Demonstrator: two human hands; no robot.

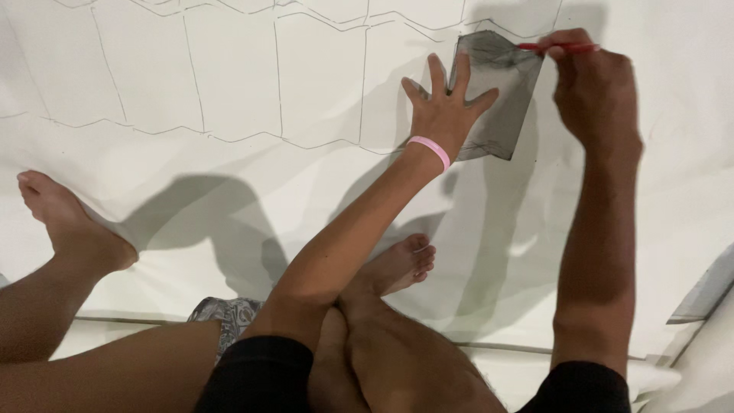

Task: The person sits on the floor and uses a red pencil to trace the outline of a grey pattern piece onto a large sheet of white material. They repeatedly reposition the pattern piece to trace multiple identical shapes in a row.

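My left hand point(443, 107), with a pink band at the wrist, lies flat with fingers spread on a dark grey translucent template point(501, 84) shaped like a pointed panel. The template rests on a large white cloth point(229, 176) marked with rows of thin traced outlines. My right hand point(592, 88) grips a red pencil point(558, 47) whose tip touches the template's upper right edge.
I sit on the cloth with bare legs out. One foot point(65, 222) is at the left, another foot point(397, 264) lies near the middle. The cloth's near edge runs along the floor by my knees. A grey strip point(707, 291) shows at the right.
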